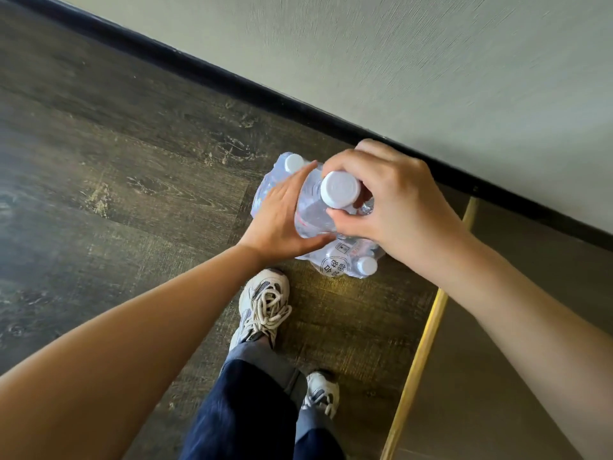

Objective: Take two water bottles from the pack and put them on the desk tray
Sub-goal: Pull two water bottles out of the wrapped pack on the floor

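Note:
A shrink-wrapped pack of water bottles point(335, 257) stands on the dark wooden floor by the wall. One clear bottle with a white cap point(340, 189) rises above the pack. My right hand point(391, 200) grips this bottle around its neck, just below the cap. My left hand point(285, 217) lies against the bottle's left side, fingers wrapped on its body. Two other white caps show in the pack, one at the far left point(293, 162) and one at the near right point(366, 265). The desk tray is not in view.
A black skirting board point(232, 81) runs diagonally under a pale wall just behind the pack. My feet in white sneakers point(263, 307) stand right before the pack. A yellow strip point(421, 353) edges a grey floor area at the right.

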Motion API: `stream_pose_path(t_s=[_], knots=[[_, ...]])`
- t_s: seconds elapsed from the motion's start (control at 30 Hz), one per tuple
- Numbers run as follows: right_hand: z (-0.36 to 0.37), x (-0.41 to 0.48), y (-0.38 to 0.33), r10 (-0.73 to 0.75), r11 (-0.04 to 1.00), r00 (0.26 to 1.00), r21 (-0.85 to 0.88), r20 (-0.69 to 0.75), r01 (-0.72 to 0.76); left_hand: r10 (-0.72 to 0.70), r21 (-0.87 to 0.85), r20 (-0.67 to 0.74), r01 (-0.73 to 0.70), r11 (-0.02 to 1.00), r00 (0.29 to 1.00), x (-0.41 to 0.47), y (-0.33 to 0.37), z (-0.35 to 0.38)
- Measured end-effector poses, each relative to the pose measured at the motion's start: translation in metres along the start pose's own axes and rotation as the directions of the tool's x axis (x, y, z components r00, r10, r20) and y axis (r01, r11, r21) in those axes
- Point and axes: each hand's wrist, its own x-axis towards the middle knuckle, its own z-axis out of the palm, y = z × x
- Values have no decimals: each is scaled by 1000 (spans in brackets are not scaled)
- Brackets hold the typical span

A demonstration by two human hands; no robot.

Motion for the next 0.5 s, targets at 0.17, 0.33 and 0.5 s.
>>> stream_pose_path(t_s=[0.17, 0.33, 0.5], knots=[[-19, 7, -7, -41, 995, 998, 88, -45, 45, -78, -218, -195, 35, 975, 978, -14, 37, -15], [6, 12, 24, 120, 917, 993, 384, -7, -108, -186, -153, -83, 171, 973, 979, -25, 37, -35], [77, 0, 81, 397, 878, 899, 208, 188, -431, -271, -159, -65, 258, 953, 960, -26, 21, -36]])
